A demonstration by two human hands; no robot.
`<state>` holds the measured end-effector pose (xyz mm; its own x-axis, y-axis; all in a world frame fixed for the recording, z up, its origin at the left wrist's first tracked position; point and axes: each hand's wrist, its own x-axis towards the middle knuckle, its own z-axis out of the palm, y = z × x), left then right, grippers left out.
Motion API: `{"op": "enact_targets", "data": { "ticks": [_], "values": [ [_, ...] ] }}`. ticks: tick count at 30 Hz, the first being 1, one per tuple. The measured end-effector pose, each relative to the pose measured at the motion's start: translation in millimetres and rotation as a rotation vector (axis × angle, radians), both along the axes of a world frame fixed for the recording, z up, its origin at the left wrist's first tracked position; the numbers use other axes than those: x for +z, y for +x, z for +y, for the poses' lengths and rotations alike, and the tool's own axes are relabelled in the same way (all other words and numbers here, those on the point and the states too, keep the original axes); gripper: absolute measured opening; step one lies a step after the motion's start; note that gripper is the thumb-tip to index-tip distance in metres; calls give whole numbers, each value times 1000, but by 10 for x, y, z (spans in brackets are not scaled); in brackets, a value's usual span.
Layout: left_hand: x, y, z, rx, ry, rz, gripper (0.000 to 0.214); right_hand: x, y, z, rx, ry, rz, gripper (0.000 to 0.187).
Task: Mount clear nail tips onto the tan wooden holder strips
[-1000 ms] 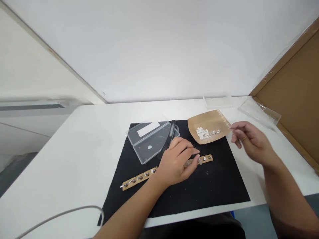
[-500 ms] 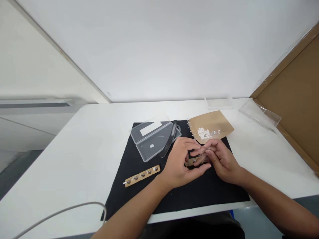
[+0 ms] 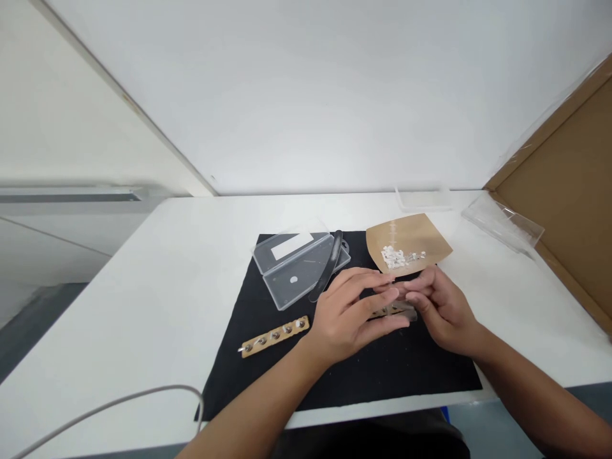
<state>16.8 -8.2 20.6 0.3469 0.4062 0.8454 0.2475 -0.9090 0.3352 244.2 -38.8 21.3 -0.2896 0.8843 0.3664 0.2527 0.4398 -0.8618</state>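
My left hand (image 3: 351, 312) is curled with its fingertips closed around a clear plastic strip (image 3: 393, 231). Short pieces stick out crosswise along the strip, which rises past the fingers over the brown paper. Close by, my right hand (image 3: 437, 312) pinches thumb against fingers at the strip's near end; what lies in that pinch is too small to make out. Beneath the hands is a partly hidden wooden holder (image 3: 378, 313). Another wooden holder (image 3: 275, 336), with several round metal studs and small pale pieces, lies left of my left hand.
A black mat (image 3: 354, 389) covers part of the white table (image 3: 143, 306). On it lie an open clear case (image 3: 287, 287) and a curved black file (image 3: 329, 268). Brown paper (image 3: 415, 233) bears small white pieces (image 3: 394, 257). Clear plastic boxes (image 3: 502, 223) stand behind, beside cardboard (image 3: 568, 166).
The clear strip has swung right, from the brown paper's left edge to over the paper. My left fingers have drawn closer together, and my right hand has shifted slightly right.
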Motion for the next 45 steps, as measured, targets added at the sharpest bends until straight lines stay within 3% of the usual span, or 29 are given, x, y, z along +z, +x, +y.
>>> {"op": "enact_targets", "data": {
  "ticks": [3,13,19,27,33,37,41,45],
  "values": [
    [30,-6,-8,-88,-83,-43,26,-31,80,20,-51,246,-121,17],
    [45,29,-32,-33,-172,-86,18,7,45,119,-158,600,-429,23],
    [55,28,-33,30,-246,-77,12,6,47,145,-129,619,-439,31],
    [-15,20,-70,118,-475,-79,15,70,1,189,-91,585,-364,21],
    [-22,40,-117,-27,-698,-168,14,111,25,191,-265,643,-376,11],
    [-19,47,-132,-147,-815,-231,14,99,48,183,-215,584,-409,16],
    [-32,48,-129,-138,-821,-217,13,24,29,170,-110,509,-399,27],
    [-15,39,-97,-45,-676,-164,12,-8,-21,150,-132,530,-360,26]
  ]
}}
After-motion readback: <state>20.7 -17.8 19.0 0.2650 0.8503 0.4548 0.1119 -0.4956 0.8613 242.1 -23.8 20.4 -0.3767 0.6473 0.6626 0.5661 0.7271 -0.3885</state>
